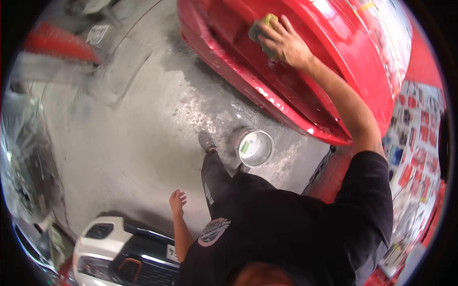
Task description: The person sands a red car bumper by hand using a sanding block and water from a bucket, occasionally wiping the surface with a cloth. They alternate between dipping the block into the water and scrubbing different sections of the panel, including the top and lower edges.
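My right hand point(285, 42) presses a yellow-green sponge point(261, 27) flat against a glossy red car body panel point(334, 57) at the top of the view, the arm stretched out towards it. My left hand point(177, 200) hangs by my side with its fingers loosely apart and nothing in it, above the wet concrete floor. A white bucket point(256, 148) holding pale liquid and a small green item stands on the floor below the red panel, close to my shoe point(206, 141).
The grey concrete floor point(133, 124) is wet near the panel. A white car front point(102, 243) with a dark grille sits at the bottom left. Newspaper masking point(415, 143) covers a surface at the right. Clear plastic sheeting point(24, 157) hangs at the left.
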Motion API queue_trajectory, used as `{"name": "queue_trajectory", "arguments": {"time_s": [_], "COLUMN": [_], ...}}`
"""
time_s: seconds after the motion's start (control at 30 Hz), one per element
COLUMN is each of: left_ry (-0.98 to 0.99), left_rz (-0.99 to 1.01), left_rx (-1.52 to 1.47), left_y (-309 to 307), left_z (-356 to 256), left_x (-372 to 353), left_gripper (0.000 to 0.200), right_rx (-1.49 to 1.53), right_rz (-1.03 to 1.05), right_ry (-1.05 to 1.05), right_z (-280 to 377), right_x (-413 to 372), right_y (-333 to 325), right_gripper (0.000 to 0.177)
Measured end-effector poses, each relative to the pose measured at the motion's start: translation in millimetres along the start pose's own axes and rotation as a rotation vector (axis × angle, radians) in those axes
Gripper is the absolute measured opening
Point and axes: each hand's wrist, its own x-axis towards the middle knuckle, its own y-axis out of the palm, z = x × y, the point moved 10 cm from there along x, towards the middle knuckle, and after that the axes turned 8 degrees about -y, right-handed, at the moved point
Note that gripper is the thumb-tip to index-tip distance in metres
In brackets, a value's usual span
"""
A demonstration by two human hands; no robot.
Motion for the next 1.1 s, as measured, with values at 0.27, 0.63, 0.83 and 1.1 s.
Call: {"name": "queue_trajectory", "arguments": {"time_s": [0.27, 0.63, 0.83, 1.1], "left_ry": [0.273, 0.377, 0.542, 0.279], "left_rz": [0.017, 0.299, 0.407, 0.389], "left_rx": [0.146, 0.419, 0.734, 0.745], "left_y": [39.4, 259.5, 398.8, 430.7], "left_z": [-131.7, -33.5, 71.3, 156.2], "left_x": [-24.9, -58.7, -21.7, 163.7], "left_gripper": [0.049, 0.041, 0.033, 0.035], "right_rx": [0.108, 1.029, 1.462, 1.087], "right_rz": [0.002, -0.236, 0.358, 0.251], "right_ry": [0.181, 0.86, 1.194, 1.305], "right_z": [72.4, 276.0, 553.8, 648.6], "right_x": [-291.4, -383.7, -403.7, -369.8], "right_y": [47.3, 200.9, 524.5, 743.9], "right_gripper": [0.06, 0.065, 0.041, 0.049]}}
